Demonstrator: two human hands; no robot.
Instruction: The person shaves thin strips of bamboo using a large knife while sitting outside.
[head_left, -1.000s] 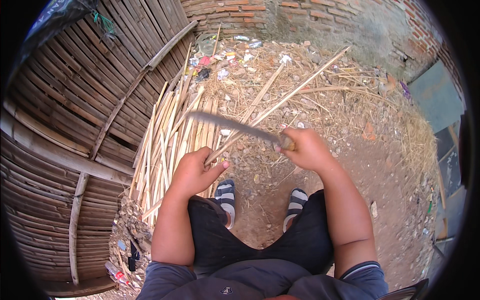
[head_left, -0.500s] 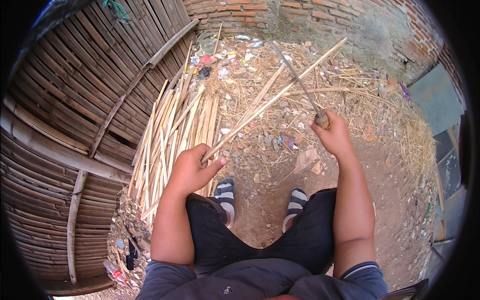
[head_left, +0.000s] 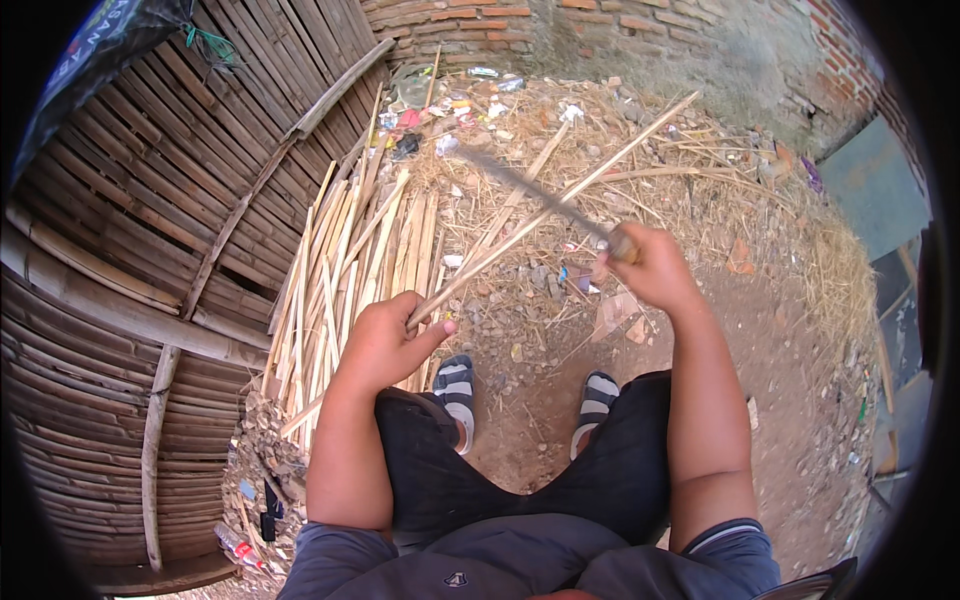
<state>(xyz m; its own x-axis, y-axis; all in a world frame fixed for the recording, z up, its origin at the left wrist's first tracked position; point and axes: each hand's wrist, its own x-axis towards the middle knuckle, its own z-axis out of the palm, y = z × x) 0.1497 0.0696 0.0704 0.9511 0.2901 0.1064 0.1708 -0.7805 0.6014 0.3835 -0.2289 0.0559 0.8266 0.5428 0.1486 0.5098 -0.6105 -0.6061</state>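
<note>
In my left hand (head_left: 385,340), the fingers are wrapped round the near end of a long, pale bamboo strip (head_left: 620,154). From there the strip slants up and away to the right. My right hand (head_left: 660,268) grips the wooden handle of a machete (head_left: 500,172). Its long dark blade, smeared by motion, points to the far left and crosses the strip around the middle; whether they touch I cannot tell. Close beside my left hand, a pile of split bamboo strips (head_left: 400,255) lies on the ground.
A slatted bamboo wall (head_left: 110,260) rises on the left, and a brick wall (head_left: 680,50) stands at the back. Straw, stones and litter (head_left: 450,145) cover the ground. A plastic bottle (head_left: 235,543) lies at lower left. Grey-blue panels (head_left: 870,200) lean at right.
The machete has swung left and its blade tip has dropped nearer, with my right hand shifting slightly left. The held strip's far end has lowered a little; my left hand has barely moved.
</note>
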